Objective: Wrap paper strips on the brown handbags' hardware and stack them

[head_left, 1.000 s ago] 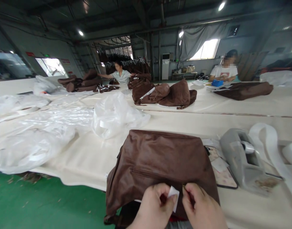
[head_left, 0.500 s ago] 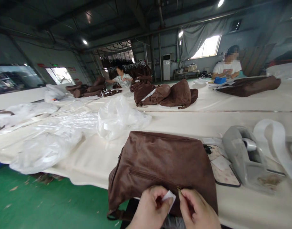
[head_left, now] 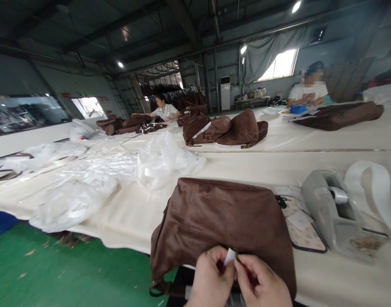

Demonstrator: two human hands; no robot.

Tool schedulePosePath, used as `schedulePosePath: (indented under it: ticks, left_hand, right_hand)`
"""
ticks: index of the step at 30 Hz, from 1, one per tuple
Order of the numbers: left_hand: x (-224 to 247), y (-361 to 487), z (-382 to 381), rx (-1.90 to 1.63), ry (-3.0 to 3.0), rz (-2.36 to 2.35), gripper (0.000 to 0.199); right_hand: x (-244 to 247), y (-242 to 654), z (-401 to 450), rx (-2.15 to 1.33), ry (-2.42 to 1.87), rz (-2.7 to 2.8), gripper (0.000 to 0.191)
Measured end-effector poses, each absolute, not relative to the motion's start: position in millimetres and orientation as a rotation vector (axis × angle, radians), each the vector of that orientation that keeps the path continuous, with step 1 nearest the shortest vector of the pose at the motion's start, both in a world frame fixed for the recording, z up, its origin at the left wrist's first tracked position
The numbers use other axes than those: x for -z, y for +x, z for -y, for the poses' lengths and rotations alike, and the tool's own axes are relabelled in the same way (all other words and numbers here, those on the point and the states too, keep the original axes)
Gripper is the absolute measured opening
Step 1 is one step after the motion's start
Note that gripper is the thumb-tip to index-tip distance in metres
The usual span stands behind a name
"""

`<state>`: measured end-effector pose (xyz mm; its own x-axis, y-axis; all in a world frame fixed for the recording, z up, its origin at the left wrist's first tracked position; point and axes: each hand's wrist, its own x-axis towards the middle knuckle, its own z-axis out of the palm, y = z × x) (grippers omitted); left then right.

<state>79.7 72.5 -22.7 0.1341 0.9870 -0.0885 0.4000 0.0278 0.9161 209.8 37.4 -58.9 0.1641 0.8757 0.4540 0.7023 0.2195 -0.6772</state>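
A brown leather-look bag (head_left: 227, 213) lies in front of me at the table's near edge, a long zipper (head_left: 198, 239) running across its upper face. My left hand (head_left: 211, 273) pinches a small white slip (head_left: 229, 256) between thumb and fingers. Right beside it, my right hand (head_left: 261, 277) is closed on the small brass zipper pull (head_left: 236, 254) at the zipper's right end. The slip touches or nearly touches the pull. A strap with a ring (head_left: 159, 288) hangs from the bag's lower left corner.
A grey tape dispenser (head_left: 326, 209) and a phone-like patterned case (head_left: 306, 234) sit right of the bag. Crumpled clear plastic bags (head_left: 80, 200) cover the left. More brown bags (head_left: 227, 128) lie across the table, where two co-workers (head_left: 165, 111) (head_left: 309, 89) are.
My left hand has brought the white slip rightward up against the zipper pull, and my hands are now closer together. The camera view has shifted slightly left.
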Motion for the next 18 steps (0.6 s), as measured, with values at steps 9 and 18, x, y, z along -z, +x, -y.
schedulePosePath:
  ticks: [9,18]
  left_hand:
    - [17.1,77.3,-70.3,-0.853,1.402,-1.248,0.017]
    - [15.6,81.3,-67.5,-0.867,1.436,-1.276,0.029]
  right_hand:
    - [60.7,216.5,-34.9,-0.123,-1.430,1.734,0.022]
    - [63.7,221.4,-35.6,-0.147,-1.394,1.815,0.023]
